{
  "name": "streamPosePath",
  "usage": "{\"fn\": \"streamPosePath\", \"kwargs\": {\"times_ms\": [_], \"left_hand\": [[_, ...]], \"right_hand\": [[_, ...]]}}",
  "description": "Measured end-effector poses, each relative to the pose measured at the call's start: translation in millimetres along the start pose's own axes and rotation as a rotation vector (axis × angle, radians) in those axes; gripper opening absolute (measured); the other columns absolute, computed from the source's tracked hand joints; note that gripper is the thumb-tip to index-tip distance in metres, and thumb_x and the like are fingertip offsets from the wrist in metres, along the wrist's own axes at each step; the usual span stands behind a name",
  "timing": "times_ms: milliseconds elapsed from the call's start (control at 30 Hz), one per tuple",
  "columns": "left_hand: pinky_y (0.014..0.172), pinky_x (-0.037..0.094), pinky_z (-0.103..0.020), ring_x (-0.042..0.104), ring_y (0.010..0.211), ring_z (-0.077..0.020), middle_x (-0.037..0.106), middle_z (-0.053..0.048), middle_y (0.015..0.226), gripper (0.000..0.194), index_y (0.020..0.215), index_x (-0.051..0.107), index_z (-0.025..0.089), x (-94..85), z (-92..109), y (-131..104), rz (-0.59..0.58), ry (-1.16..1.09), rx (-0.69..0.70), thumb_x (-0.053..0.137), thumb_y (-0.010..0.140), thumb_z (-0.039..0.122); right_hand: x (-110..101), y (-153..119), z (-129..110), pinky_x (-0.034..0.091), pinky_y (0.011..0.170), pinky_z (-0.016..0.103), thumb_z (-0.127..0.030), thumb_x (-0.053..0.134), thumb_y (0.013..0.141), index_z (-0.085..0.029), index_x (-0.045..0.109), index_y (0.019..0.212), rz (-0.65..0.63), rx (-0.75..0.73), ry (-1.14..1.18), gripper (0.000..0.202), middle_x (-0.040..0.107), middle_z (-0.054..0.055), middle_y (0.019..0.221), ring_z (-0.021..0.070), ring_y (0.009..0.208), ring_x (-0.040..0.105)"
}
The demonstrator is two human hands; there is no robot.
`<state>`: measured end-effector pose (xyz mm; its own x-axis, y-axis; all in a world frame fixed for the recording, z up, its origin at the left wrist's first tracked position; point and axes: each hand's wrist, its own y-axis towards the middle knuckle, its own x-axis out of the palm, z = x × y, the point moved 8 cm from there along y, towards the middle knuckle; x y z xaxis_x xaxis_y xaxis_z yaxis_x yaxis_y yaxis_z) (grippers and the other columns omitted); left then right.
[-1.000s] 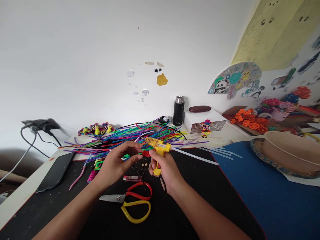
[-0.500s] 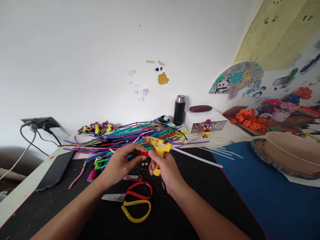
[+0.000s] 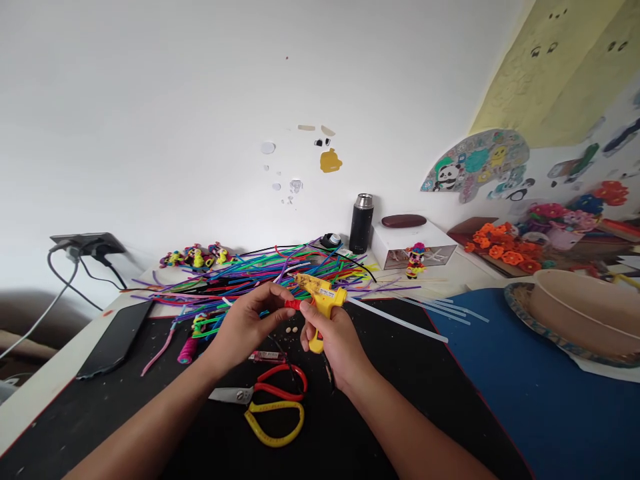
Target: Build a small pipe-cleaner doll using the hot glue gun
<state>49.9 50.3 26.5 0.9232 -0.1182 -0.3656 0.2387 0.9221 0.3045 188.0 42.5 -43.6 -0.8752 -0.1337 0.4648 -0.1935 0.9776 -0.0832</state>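
Note:
My right hand [image 3: 336,337] is closed round the handle of a yellow hot glue gun [image 3: 324,297], whose nozzle points up and left. A long translucent glue stick [image 3: 395,317] sticks out of its back end. My left hand [image 3: 253,320] pinches a small red piece [image 3: 293,304], and my right thumb and fingertips meet its other end. I cannot make out exactly what the red piece is. Below my hands, scissors [image 3: 267,403] with one red and one yellow handle lie on the black mat [image 3: 380,427].
Many coloured pipe cleaners [image 3: 260,267] lie piled behind my hands. A black phone [image 3: 115,339] rests at left. Behind stand a black thermos [image 3: 361,225], a white box [image 3: 395,243] and a small figure [image 3: 415,260]. Loose glue sticks [image 3: 455,310] and a large bowl [image 3: 585,307] are at right.
The whole view has shifted slightly, with everything a little further right and lower. My hands keep the same hold on the glue gun and the red piece.

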Motion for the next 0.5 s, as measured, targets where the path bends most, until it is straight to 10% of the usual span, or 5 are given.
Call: {"fn": "streamPosePath", "kwargs": {"times_ms": [500], "left_hand": [[0.080,0.058,-0.031,0.071,0.084,-0.0195,0.076,-0.002,0.091,0.017,0.096,0.074,0.021,2.5,-2.1,-0.7,-0.023,-0.065,-0.038,0.078,0.087,0.036]], "right_hand": [[-0.9,-1.5,-3.2,0.041,0.053,0.026,-0.057,0.078,0.083,-0.019,0.053,0.054,0.008,0.003,-0.022,0.054,0.052,-0.003,0.048,0.0111,0.044,0.052]]}}
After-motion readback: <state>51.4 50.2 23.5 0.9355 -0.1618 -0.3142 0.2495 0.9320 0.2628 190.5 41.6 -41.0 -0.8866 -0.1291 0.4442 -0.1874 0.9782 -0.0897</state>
